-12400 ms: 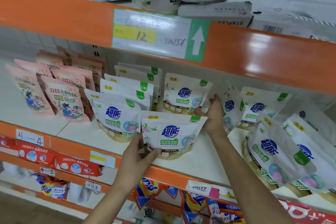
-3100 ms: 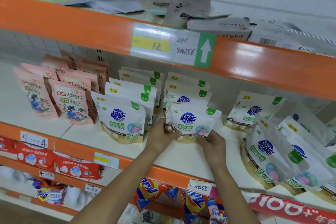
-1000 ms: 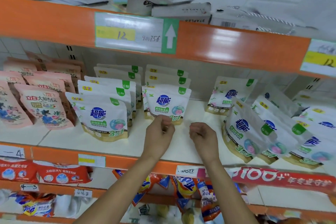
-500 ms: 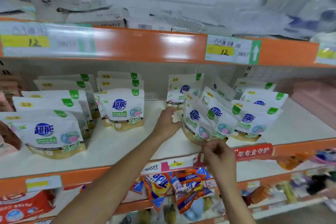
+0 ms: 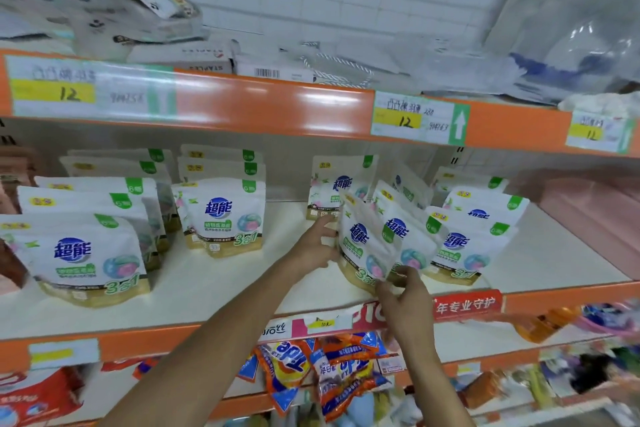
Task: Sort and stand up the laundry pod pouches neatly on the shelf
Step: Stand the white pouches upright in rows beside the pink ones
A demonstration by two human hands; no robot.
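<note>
Head view: both forearms reach to the right-hand cluster on the middle shelf (image 5: pixel 221 291).
Task items: white laundry pod pouches; two tidy upright files (image 5: pixel 225 215) at left, a slumped fan (image 5: pixel 415 253) at right.
Leaning pouch (image 5: pixel 360 243): front of the fan, tilted left, base near the shelf lip.
Second pouch (image 5: pixel 403 236): overlaps behind it, tilted the same way. The third pouch (image 5: pixel 460 250) is just beside and nearer upright.
Left hand (image 5: pixel 317 246): fingers spread and fairly straight against the left edge of the leaning pouch; propping it, not wrapped round it.
Right hand (image 5: pixel 407 295): fingertips at the lower edge of the fan; pinch or mere touch, cannot tell (blur).
Risk 1: pouches lean on one another, so lifting one out likely lets its neighbours topple leftwards.
Risk 2: bases sit close to the lip, so a forward pull could slide one off onto the packets (image 5: pixel 287 364) below.
Risk 3: bottoms look soft, so a pouch set down without a flattened base probably slumps.
Risk 4: a lone pouch (image 5: pixel 341 184) stands behind the fan, where a push backwards could knock it flat.
</note>
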